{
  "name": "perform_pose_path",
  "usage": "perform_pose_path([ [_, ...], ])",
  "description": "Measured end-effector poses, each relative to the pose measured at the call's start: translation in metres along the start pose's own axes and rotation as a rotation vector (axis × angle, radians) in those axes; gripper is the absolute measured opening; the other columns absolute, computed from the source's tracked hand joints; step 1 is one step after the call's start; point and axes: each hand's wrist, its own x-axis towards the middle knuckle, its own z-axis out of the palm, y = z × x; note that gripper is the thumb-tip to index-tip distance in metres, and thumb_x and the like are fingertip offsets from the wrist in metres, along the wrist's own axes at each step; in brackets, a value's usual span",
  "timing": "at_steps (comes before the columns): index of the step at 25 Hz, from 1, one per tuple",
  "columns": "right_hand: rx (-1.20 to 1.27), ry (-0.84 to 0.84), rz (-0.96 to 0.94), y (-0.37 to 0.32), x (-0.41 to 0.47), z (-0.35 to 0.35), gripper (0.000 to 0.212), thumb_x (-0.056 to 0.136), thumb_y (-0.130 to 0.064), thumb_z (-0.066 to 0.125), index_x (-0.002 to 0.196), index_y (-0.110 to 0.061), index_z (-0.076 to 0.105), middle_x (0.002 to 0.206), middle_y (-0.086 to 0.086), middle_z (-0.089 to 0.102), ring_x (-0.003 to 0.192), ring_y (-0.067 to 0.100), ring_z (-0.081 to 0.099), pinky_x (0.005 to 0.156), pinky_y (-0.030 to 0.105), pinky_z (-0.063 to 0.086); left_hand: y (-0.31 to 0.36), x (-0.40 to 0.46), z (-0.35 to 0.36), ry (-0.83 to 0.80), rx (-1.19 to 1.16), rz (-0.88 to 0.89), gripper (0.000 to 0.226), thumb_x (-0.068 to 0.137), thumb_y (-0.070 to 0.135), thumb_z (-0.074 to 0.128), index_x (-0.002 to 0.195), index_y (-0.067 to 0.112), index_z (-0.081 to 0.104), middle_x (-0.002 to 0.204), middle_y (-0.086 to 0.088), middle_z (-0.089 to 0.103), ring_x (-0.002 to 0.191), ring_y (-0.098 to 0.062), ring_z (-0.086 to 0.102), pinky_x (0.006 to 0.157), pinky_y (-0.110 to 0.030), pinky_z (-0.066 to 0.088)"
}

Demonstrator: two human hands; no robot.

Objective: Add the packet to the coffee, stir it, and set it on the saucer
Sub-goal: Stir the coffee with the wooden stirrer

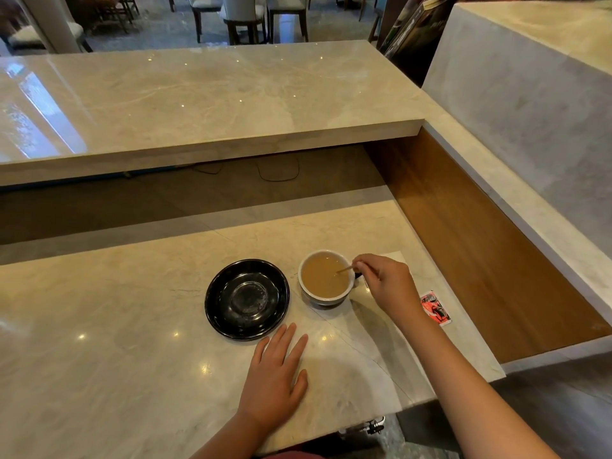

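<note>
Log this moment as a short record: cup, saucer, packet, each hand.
cup: on the counter, full of light brown coffee, right of the saucer, not on it
saucer: black, empty
packet: red, lying on the counter past the right wrist
right hand: pinching a thin stirrer with its tip in the coffee
left hand: flat on the counter, holding nothing
</note>
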Motion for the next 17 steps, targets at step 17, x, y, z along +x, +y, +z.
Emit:
perform_pose_path([
  [17,0.284,0.205,0.190,-0.014,-0.020,0.032,0.017,0.090,-0.009,0.054,0.097,-0.010,0.070,0.089,0.004,0.072,0.084,0.015,0.065,0.071,0.005,0.045,0.001,0.001,-0.001,0.000,0.013,0.005,0.055,0.090,0.042,0.039,0.141,0.021,0.042,0.149,-0.008,0.035,0.137,-0.022,0.026,0.106,-0.043,0.017],
])
